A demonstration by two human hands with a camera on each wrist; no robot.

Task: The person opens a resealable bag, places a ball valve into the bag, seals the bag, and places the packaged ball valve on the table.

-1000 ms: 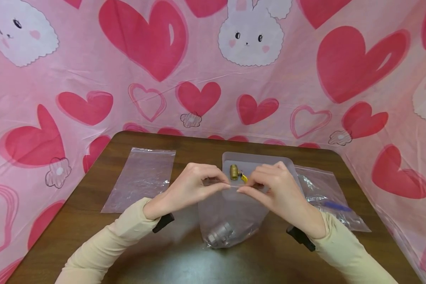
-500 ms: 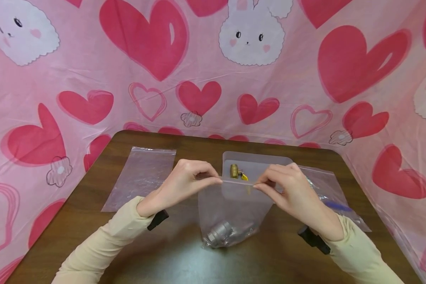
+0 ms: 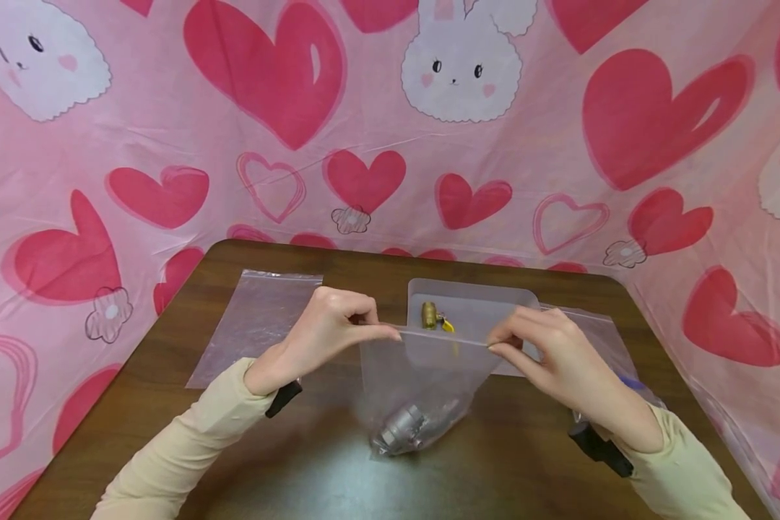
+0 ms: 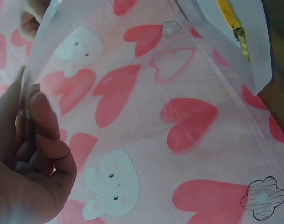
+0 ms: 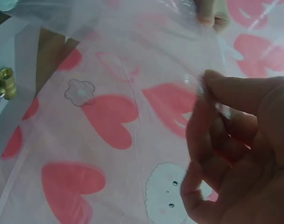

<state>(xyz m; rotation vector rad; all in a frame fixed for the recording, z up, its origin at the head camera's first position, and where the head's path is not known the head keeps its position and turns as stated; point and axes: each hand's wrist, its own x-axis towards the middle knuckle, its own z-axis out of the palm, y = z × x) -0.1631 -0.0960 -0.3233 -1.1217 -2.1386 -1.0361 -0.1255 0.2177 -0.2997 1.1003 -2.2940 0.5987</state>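
Note:
A clear zip bag (image 3: 422,379) hangs between both hands above the brown table (image 3: 169,433), and a silver metal fitting (image 3: 404,427) lies in its bottom. My left hand (image 3: 328,328) pinches the bag's top strip at its left end. My right hand (image 3: 549,343) pinches the same strip at its right end. In the left wrist view the left hand's fingers (image 4: 37,135) press the bag's edge (image 4: 39,51). In the right wrist view the right hand's fingertips (image 5: 216,100) pinch the film (image 5: 132,70). Behind the bag, a translucent tray (image 3: 474,300) holds a brass fitting (image 3: 429,315) with a yellow handle.
An empty flat bag (image 3: 256,325) lies on the table to the left. Another bag (image 3: 607,339) with something blue inside lies at the right, partly under my right wrist. Pink heart-and-bunny cloth (image 3: 390,130) walls in the table on three sides.
My hands have slid apart along the bag's top strip, the right one further right, the left one slightly left. The bag's top now stretches wider between them.

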